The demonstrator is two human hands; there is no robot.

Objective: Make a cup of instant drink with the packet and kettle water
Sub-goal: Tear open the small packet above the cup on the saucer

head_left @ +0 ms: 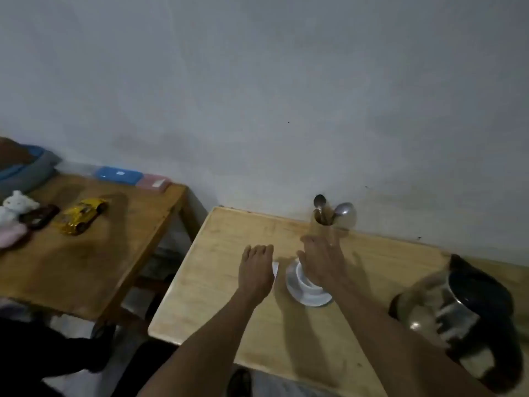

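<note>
A white cup (304, 277) stands on a white saucer (313, 302) in the middle of the light wooden table (217, 305). My right hand (322, 260) hovers over the cup with its fingers spread, its fingertips close to a wooden holder (326, 228) with spoons (343, 210) by the wall. My left hand (256, 270) rests palm down to the left of the saucer, fingers curled. It covers a white packet (275, 267), of which only a corner shows; whether it grips it is hidden. A glass kettle (446, 313) with a black lid and handle stands at the right.
A second wooden table (94, 253) stands to the left across a gap. On it lie a yellow toy car (81, 215), a dark toy car (40, 215), a white plush toy (15, 207) and blue (118, 175) and pink (153, 183) boxes. A grey wall runs behind both tables.
</note>
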